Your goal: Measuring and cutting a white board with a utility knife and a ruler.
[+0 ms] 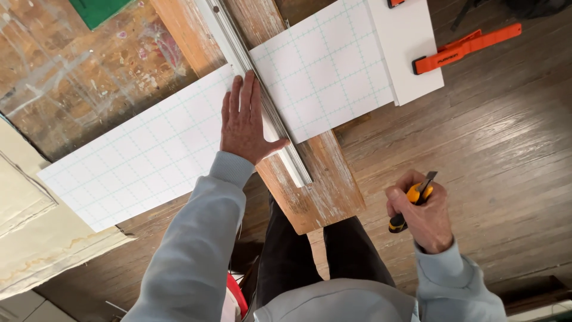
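Gridded sheet (149,155) across worn plank (322,179)

Left hand (243,122): laid flat, palm down, fingers straight and held close together, pointing away from the body. Thumb spread out to the right. Wrist straight. Left forearm, in a grey sleeve, reaches forward and slightly right from the shoulder.

Right hand (420,211): well right of the left hand and nearer the body, closed in a fist around a knife (412,200). Back of the hand faces up, knuckles toward the left hand. Right forearm, grey-sleeved, is bent and drawn close to the torso.
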